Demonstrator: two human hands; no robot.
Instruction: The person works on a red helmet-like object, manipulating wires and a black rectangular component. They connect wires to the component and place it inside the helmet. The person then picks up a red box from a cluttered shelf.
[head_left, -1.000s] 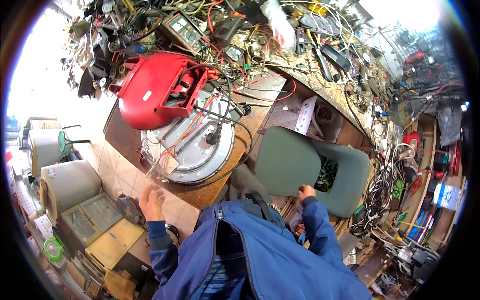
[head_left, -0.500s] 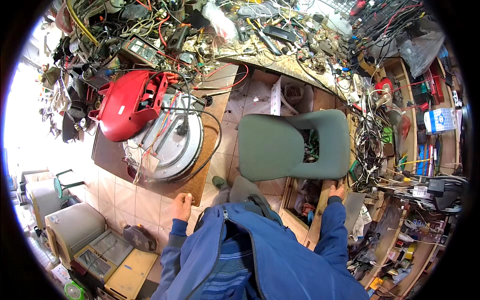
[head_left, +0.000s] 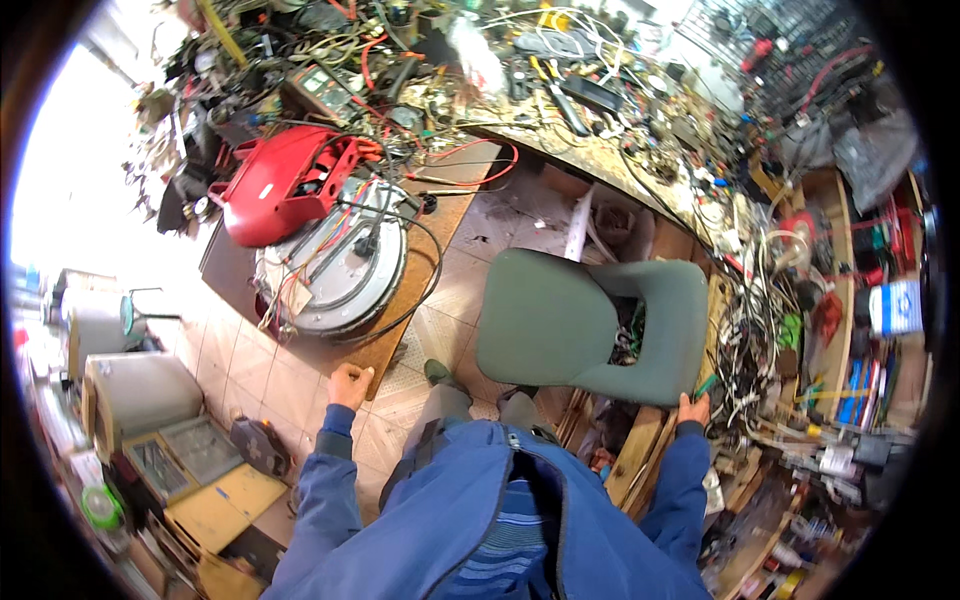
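Observation:
My left hand [head_left: 350, 386] is beside the near corner of a brown board [head_left: 396, 344], its fingers curled together; whether anything is inside them is hidden. On that board lies a round grey appliance part [head_left: 345, 312] with loose wires, and a red plastic housing [head_left: 282, 190] leans over its far side. My right hand [head_left: 693, 408] is at the near right corner of a grey-green padded chair [head_left: 548, 318], thumb and fingers slightly apart. Its fingertips meet or nearly meet the chair's edge. A small green piece [head_left: 708, 384] sticks up right beside those fingers.
A cluttered workbench [head_left: 640, 165] with tools and cables runs along the far side. Tangled cables [head_left: 755, 350] and crowded wooden shelves [head_left: 845, 215] are at the right. Wooden planks [head_left: 640, 455] lie below the chair. Old grey cabinets [head_left: 145, 390] stand on the tiled floor at left.
The view has shifted. My right hand has come up to the chair's corner from the wooden edge below it. My left hand stays curled by the board's corner. Both my feet now show.

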